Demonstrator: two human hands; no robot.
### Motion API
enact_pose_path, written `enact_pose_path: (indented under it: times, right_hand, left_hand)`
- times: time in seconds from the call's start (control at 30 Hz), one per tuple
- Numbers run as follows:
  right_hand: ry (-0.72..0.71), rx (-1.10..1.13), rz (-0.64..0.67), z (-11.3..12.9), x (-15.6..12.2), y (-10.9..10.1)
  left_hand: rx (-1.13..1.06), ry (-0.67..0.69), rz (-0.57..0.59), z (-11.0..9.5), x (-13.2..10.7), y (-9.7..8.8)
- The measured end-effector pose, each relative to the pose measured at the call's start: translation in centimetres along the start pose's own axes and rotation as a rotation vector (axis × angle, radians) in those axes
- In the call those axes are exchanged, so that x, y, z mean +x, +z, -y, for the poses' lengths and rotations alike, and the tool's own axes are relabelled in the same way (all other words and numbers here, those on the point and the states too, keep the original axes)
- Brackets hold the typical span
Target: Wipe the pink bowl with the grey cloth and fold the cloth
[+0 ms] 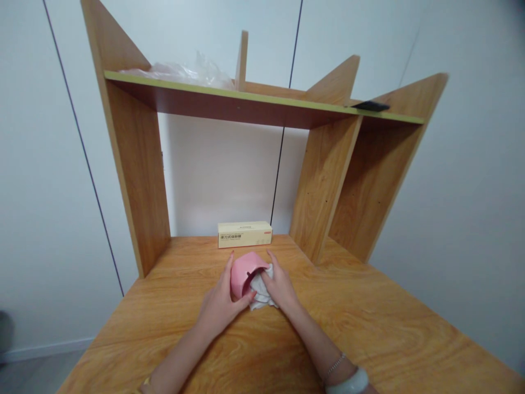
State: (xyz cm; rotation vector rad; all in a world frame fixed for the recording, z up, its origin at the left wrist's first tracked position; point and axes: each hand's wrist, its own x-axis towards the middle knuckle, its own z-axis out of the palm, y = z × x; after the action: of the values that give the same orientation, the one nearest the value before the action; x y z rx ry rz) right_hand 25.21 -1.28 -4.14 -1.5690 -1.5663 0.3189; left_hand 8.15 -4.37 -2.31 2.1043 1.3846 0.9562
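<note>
Left hand [219,306] gripping one pink bowl [244,271], right hand [281,287] clutching one white cloth [259,293], one box [245,234] behind

Wooden desk [369,339] fills the lower frame, grain running across. At centre, near its back edge, a long cardboard box [245,234]. Just in front, a pink cup [243,273] tipped on its side, white cloth [260,290] touching it. Shelf [262,101] above: crumpled clear plastic [184,71] upper left, flat dark object [371,105] upper right.
</note>
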Motion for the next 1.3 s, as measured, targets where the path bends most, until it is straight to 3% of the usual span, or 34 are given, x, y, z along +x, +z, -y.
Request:
enact_pose_path:
  times: [0.17, 0.33, 0.43, 0.57, 0.7, 0.8, 0.87, 0.97, 1.1, 1.2, 1.3]
  right_hand:
    - [-0.033, 0.097, 0.026, 0.2, -0.3, 1.0]
    - [-0.012, -0.320, 0.010, 2.0, -0.7, -0.5]
    - [-0.080, -0.469, -0.033, 2.7, -0.7, -1.6]
    - [-0.031, -0.348, 0.004, 1.9, -0.4, -1.6]
    - [-0.011, -0.043, -0.063, 0.4, 0.0, -0.5]
    - [-0.020, 0.117, -0.062, -0.1, 0.0, 0.3]
    - [-0.015, 0.094, -0.012, 0.1, -0.1, 0.5]
    - [0.019, -0.167, -0.006, 1.1, -0.4, -0.2]
    - [-0.111, -0.427, -0.075, 2.2, -0.5, -1.7]
    - [-0.114, -0.384, -0.040, 1.8, -0.4, -1.9]
    - [-0.049, -0.177, -0.018, 0.8, -0.2, -1.3]
  left_hand:
    - [-0.164, 0.121, -0.068, 1.4, 0.4, 0.3]
    - [0.139, -0.001, 0.020, -0.1, 0.6, -0.9]
    - [0.238, 0.031, 0.070, -1.3, 0.5, -1.2]
    - [0.189, 0.065, 0.064, -1.3, 0.1, -0.6]
    - [-0.030, 0.038, 0.004, 0.3, -0.1, 0.6]
    - [-0.184, 0.094, -0.033, 1.0, 0.0, 1.0]
    - [-0.161, 0.092, -0.067, 1.0, 0.1, 0.7]
    - [0.002, 0.019, -0.025, 0.2, 0.3, -0.1]
    - [0.147, 0.025, 0.038, -0.7, 0.4, -0.8]
    - [0.162, 0.072, 0.042, -0.8, 0.3, -0.6]
    - [0.107, 0.061, 0.023, -0.5, 0.1, -0.1]
